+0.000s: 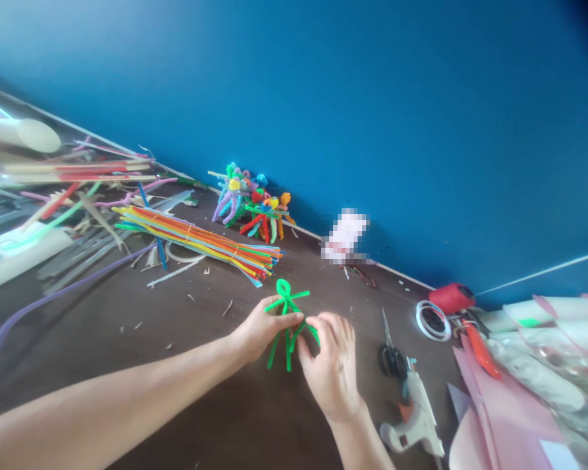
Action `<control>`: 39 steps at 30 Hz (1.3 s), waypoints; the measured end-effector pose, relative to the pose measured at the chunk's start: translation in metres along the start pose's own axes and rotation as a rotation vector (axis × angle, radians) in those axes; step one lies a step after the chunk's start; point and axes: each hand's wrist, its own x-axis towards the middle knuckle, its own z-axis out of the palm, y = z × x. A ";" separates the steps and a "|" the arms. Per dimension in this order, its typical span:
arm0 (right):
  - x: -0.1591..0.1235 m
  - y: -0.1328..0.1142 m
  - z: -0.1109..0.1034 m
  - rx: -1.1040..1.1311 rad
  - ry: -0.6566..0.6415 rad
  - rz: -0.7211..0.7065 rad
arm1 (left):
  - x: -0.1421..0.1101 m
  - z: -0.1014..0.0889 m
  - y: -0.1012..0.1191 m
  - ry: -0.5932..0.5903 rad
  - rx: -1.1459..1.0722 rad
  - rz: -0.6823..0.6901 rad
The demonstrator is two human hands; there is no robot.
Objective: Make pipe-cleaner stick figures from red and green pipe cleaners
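Note:
A green pipe cleaner figure [284,299], with a loop at its top and several strands hanging down, is held up between both hands over the dark table [215,405]. My left hand [262,326] pinches its middle between thumb and fingers. My right hand [332,356] closes thumb and forefinger on a bent strand at the figure's right side. Just beyond the hands lies a tied bundle of colourful pipe cleaners [200,241]. Several finished-looking pipe cleaner figures [255,202] stand in a cluster against the wall.
At right lie black-handled scissors [392,359], a white glue gun [419,418], a roll of tape [432,320] and pink sheets [500,405]. Sticks [78,171] and loose strips crowd the left. A blue wall [372,117] bounds the table's back, and a beaded string [361,275] lies near it.

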 end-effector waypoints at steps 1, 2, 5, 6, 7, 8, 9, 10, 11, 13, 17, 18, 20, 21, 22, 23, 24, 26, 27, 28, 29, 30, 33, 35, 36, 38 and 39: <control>0.000 0.000 0.000 0.017 0.009 0.004 | 0.000 0.000 0.000 -0.001 0.014 0.001; 0.000 -0.001 0.000 0.042 0.018 0.010 | 0.000 0.000 0.000 0.001 0.034 0.004; 0.000 0.000 0.000 0.152 0.040 0.063 | 0.000 -0.001 -0.001 0.009 0.142 0.050; 0.000 0.000 0.000 0.199 0.033 0.105 | 0.001 -0.002 -0.001 0.010 0.188 0.078; 0.000 0.001 0.000 0.254 0.015 0.162 | 0.001 -0.003 -0.001 0.008 0.239 0.109; 0.000 0.003 0.001 0.320 -0.015 0.234 | 0.001 -0.004 -0.001 0.000 0.300 0.141; 0.000 0.005 0.001 0.399 -0.060 0.315 | 0.002 -0.005 -0.001 -0.017 0.365 0.172; 0.001 0.007 0.001 0.491 -0.111 0.402 | 0.001 -0.007 0.000 -0.041 0.428 0.199; 0.001 0.009 0.002 0.598 -0.161 0.489 | 0.001 -0.008 0.002 -0.070 0.481 0.223; 0.002 0.015 0.003 0.855 -0.244 0.651 | -0.001 -0.008 0.005 -0.130 0.533 0.251; 0.003 0.021 0.005 1.372 -0.318 0.909 | -0.004 -0.007 0.013 -0.233 0.503 0.222; 0.003 0.022 0.006 1.461 -0.331 0.949 | -0.004 -0.007 0.014 -0.257 0.487 0.202; 0.003 0.023 0.007 1.584 -0.361 0.990 | -0.004 -0.008 0.014 -0.299 0.426 0.148; 0.003 0.023 0.007 1.624 -0.375 0.991 | -0.004 -0.008 0.014 -0.316 0.379 0.117; 0.002 0.023 0.007 1.651 -0.387 0.985 | -0.003 -0.008 0.013 -0.333 0.329 0.089; 0.002 0.023 0.008 1.668 -0.397 0.975 | -0.003 -0.008 0.012 -0.345 0.282 0.071; 0.001 0.023 0.008 1.677 -0.405 0.965 | -0.002 -0.008 0.011 -0.353 0.243 0.061; 0.001 0.024 0.008 1.679 -0.398 0.959 | -0.001 -0.008 0.009 -0.358 0.189 0.052; 0.001 0.024 0.008 1.678 -0.385 0.965 | -0.001 -0.008 0.009 -0.355 0.166 0.045; 0.001 0.024 0.008 1.680 -0.376 0.973 | -0.001 -0.007 0.008 -0.350 0.143 0.033; 0.001 0.023 0.008 1.686 -0.367 0.984 | -0.001 -0.007 0.008 -0.341 0.117 0.018; 0.001 0.023 0.009 1.697 -0.362 0.994 | -0.001 -0.006 0.007 -0.330 0.091 0.008; 0.001 0.020 0.012 1.732 -0.354 0.998 | -0.001 -0.006 0.005 -0.272 0.021 0.017; 0.001 0.015 0.015 1.726 -0.326 0.971 | 0.000 -0.005 0.004 -0.225 -0.021 0.044; 0.000 0.013 0.017 1.706 -0.308 0.953 | 0.000 -0.005 0.003 -0.217 -0.039 0.050; -0.001 0.008 0.020 1.639 -0.281 0.922 | 0.001 -0.004 0.003 -0.228 -0.067 0.052; -0.001 0.006 0.021 1.598 -0.282 0.910 | 0.001 -0.004 0.003 -0.232 -0.070 0.054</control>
